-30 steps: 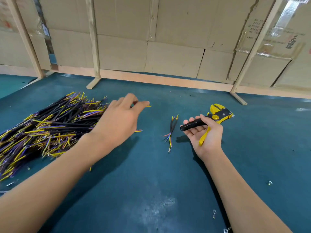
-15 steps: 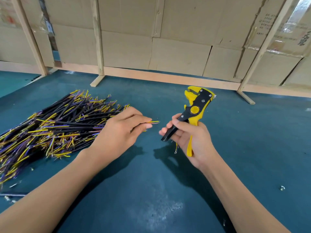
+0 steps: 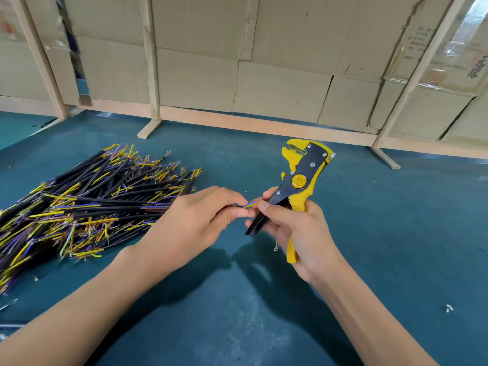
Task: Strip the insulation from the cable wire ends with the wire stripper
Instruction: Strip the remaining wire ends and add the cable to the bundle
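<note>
Cable wire ends (image 3: 250, 204) are sitting pinched between left hand (image 3: 200, 220) fingertips, above the table (image 3: 396, 233). Right hand (image 3: 298, 228) is gripping the wire stripper (image 3: 301, 180) upright, its thumb touching the ends. Cable pile (image 3: 87, 199) is lying left.

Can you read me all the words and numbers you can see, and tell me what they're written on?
None can be read for sure.
Small dark print on the cardboard box at upper right: too small and blurred.
Big dark characters on the taped box at the right edge: cut off and blurred.
Stamped mark on the yellow round knob of the wire stripper: too small.
Red patch on the cardboard at far left: blurred.
</note>
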Available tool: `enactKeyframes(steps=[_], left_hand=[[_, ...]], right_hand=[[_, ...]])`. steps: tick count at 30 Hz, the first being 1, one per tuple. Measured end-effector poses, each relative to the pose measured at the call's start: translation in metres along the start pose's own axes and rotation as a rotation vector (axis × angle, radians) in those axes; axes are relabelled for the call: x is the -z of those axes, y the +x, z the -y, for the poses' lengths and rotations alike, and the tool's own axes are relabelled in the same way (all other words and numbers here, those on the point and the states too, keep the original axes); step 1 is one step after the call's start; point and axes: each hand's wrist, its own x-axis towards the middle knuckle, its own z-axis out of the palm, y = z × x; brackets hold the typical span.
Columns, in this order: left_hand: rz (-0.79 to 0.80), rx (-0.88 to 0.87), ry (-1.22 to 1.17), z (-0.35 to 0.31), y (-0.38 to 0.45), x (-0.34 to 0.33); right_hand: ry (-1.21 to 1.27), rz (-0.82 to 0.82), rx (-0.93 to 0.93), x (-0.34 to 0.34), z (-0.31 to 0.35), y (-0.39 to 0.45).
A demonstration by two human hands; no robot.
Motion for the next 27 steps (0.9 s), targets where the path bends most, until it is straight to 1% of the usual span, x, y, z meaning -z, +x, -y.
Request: enactKeyframes(steps=[2, 7, 10, 12, 15, 16, 18, 20, 23, 27], left_hand=[[0.003, 0.023, -0.055, -0.002, -0.001, 0.0], [0.029, 0.25, -0.275, -0.006, -0.003, -0.003], [-0.011, 0.357, -0.408, -0.009, 0.0, -0.005], [-0.05, 0.483, -0.571, -0.012, 0.004, -0.005], [-0.063, 0.711, -0.955, -0.014, 0.012, 0.002], [-0.026, 0.79, -1.088, -0.013, 0.014, 0.007], [0.11, 0.912, -1.307, -0.01, 0.017, 0.016], [0.244, 0.958, -1.448, -0.007, 0.017, 0.023], [0.349, 0.998, -1.578, -0.005, 0.014, 0.026], [0.473, 0.975, -1.596, -0.005, 0.011, 0.027]], right_hand=[[-0.004, 0.005, 0.01, 0.0, 0.0, 0.0], [-0.003, -0.004, 0.022, 0.001, 0.001, 0.001], [0.02, -0.004, 0.017, -0.001, 0.002, 0.001], [0.031, 0.004, 0.008, -0.003, 0.002, 0.0], [0.06, -0.005, -0.006, -0.005, 0.003, -0.001], [0.089, -0.011, -0.008, -0.005, 0.004, -0.001], [0.161, -0.035, -0.01, -0.004, 0.007, 0.0], [0.221, -0.081, -0.011, -0.002, 0.009, 0.001], [0.286, -0.155, -0.01, 0.004, 0.012, 0.005], [0.304, -0.248, 0.018, 0.014, 0.016, 0.009]])
